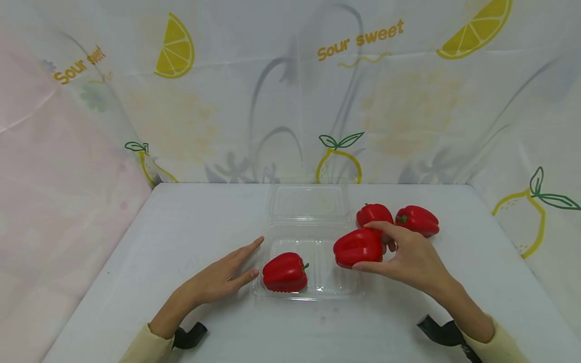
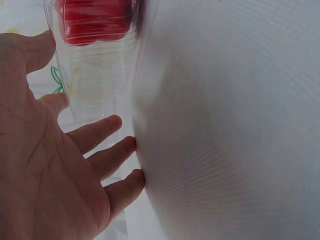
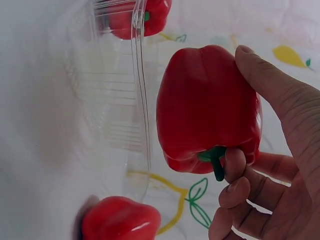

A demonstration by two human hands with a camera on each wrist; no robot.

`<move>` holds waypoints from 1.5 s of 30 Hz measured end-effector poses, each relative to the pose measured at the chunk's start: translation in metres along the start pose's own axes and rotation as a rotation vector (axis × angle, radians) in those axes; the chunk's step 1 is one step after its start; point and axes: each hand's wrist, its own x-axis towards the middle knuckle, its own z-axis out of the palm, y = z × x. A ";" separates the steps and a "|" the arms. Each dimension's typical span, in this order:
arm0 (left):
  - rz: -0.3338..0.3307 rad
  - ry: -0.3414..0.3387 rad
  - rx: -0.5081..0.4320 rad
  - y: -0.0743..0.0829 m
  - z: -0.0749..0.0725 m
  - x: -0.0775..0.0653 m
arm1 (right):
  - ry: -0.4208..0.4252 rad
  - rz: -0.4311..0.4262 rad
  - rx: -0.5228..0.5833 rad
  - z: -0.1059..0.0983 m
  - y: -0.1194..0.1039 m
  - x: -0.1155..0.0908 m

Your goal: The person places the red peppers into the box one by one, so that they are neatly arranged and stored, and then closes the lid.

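A clear plastic clamshell box [image 1: 317, 290] lies with its lid [image 1: 308, 201] folded back. One red bell pepper [image 1: 283, 272] sits in the left part of its base, green stem pointing right. My right hand [image 1: 410, 257] grips a second red bell pepper [image 3: 207, 107] between thumb and fingers, over the right side of the box; its green stem [image 3: 215, 159] shows by the fingers. My left hand [image 1: 218, 277] is beside the box's left wall, fingers spread and fairly straight, thumb right at the rim. In the left wrist view its palm [image 2: 45, 165] faces the box.
Two more red bell peppers, one upright [image 1: 373, 214] and one on its side [image 1: 418, 221], stand on the white table [image 1: 204, 217] behind my right hand. A printed lemon cloth [image 1: 281, 101] hangs along the back. Black straps [image 1: 190, 335] hang at both wrists.
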 end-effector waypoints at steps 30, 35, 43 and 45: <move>-0.012 -0.008 -0.007 0.000 0.000 0.001 | -0.096 -0.062 0.040 0.028 -0.020 -0.001; -0.008 -0.008 -0.010 -0.001 0.000 0.001 | -0.124 -0.065 0.027 0.032 -0.022 -0.003; -0.002 -0.003 -0.010 -0.001 0.000 0.001 | -0.170 -0.066 -0.009 0.040 -0.023 -0.004; 0.001 -0.001 -0.010 -0.001 0.000 0.001 | -0.174 -0.072 -0.019 0.042 -0.024 -0.005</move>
